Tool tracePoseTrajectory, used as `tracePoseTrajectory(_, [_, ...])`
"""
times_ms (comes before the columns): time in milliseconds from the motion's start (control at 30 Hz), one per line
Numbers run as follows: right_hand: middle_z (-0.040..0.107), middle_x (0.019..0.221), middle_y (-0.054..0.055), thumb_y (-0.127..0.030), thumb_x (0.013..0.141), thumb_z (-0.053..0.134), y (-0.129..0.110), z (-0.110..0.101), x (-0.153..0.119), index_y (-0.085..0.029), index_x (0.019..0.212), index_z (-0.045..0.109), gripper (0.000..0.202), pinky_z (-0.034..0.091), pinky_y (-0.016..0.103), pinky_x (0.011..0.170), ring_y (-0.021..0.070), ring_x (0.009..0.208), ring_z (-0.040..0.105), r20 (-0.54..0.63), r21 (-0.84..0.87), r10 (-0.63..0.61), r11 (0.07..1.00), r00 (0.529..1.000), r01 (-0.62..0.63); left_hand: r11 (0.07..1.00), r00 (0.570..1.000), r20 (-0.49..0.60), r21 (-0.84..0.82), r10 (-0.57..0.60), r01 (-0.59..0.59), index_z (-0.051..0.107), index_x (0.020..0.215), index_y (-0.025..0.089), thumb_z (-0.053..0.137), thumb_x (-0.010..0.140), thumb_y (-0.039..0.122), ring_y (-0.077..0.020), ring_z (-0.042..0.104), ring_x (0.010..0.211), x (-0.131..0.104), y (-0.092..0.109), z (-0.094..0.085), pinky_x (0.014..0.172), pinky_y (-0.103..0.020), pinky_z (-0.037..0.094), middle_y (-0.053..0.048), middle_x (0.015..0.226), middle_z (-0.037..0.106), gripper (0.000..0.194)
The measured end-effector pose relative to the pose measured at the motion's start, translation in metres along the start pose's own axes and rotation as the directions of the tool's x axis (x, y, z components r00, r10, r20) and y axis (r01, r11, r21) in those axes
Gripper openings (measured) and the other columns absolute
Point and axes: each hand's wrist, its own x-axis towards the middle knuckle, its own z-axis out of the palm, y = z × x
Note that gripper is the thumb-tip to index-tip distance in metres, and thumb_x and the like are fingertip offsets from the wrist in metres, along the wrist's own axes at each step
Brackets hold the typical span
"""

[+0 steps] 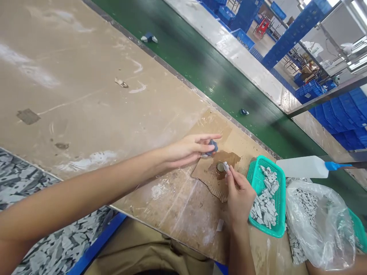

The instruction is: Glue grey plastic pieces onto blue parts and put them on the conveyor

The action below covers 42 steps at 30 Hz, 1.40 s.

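Note:
My left hand (189, 149) reaches over the worktable, its index finger stretched out. Between its thumb and lower fingers sits a small dark blue piece (212, 147). My right hand (240, 194) pinches a small grey-white piece (226, 166) in its fingertips. That piece is at the edge of a small round cap-like dish (220, 167); whether it touches cannot be made out. The dish lies on a torn sheet of cardboard (207, 172) with a dark wet patch around it. Just right of my right hand stands a green basket (252, 179) of small grey-white pieces.
A white bottle with a blue nozzle (304, 167) lies beyond the basket, beside a clear plastic bag (323, 225) of small pieces. A green conveyor belt (200, 68) carries a few blue-and-white pieces. At lower left is a blue-edged bin (97, 242) full of grey pieces. Another person's arm (335, 267) shows at lower right.

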Motion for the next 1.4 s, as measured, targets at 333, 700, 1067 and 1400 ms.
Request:
tracePoseTrajectory(333, [0.076, 0.088, 0.006, -0.029, 0.096, 0.057, 0.003, 0.005, 0.0, -0.019, 0.11, 0.075, 0.024, 0.048, 0.032, 0.074, 0.0183, 0.08, 0.062, 0.0, -0.253, -0.303, 0.922, 0.953, 0.294, 1.0, 0.999, -0.046, 0.013, -0.005, 0.005, 0.074, 0.102, 0.011, 0.078, 0.073, 0.005, -0.0134, 0.067, 0.082, 0.003, -0.003, -0.006, 0.073, -0.023, 0.048, -0.009, 0.093, 0.074, 0.03])
tracePoseTrajectory(700, [0.077, 0.091, 0.006, -0.028, 0.096, 0.058, 0.001, 0.006, -0.002, -0.022, 0.111, 0.075, 0.023, 0.05, 0.035, 0.078, 0.0194, 0.081, 0.064, 0.005, -0.274, -0.339, 0.904, 0.941, 0.328, 0.999, 0.999, -0.028, 0.016, -0.036, 0.037, 0.075, 0.093, 0.012, 0.087, 0.064, 0.011, -0.0147, 0.067, 0.074, 0.001, -0.003, -0.006, 0.074, -0.028, 0.053, -0.006, 0.085, 0.075, 0.032])
tracePoseTrajectory(1067, [0.077, 0.096, 0.005, -0.02, 0.093, 0.062, -0.01, -0.003, -0.004, -0.025, 0.116, 0.072, 0.025, 0.05, 0.037, 0.079, 0.0205, 0.084, 0.066, -0.091, -0.17, -0.332, 0.934, 0.939, 0.314, 0.931, 0.998, 0.012, 0.359, 0.069, -0.069, 0.078, 0.082, 0.016, 0.088, 0.053, 0.011, -0.0183, 0.071, 0.075, 0.005, -0.018, -0.009, 0.079, -0.03, 0.056, -0.005, 0.079, 0.077, 0.031])
tracePoseTrajectory(1400, [0.075, 0.091, 0.0, -0.01, 0.088, 0.066, -0.022, -0.007, -0.01, -0.034, 0.109, 0.074, 0.033, 0.053, 0.035, 0.076, 0.0185, 0.083, 0.067, -0.067, 0.198, -0.267, 0.941, 0.961, 0.275, 0.878, 0.998, 0.062, 0.478, -0.016, -0.016, 0.076, 0.082, 0.015, 0.085, 0.055, 0.014, -0.0227, 0.072, 0.08, -0.007, -0.027, 0.002, 0.077, -0.031, 0.056, -0.007, 0.083, 0.077, 0.028])
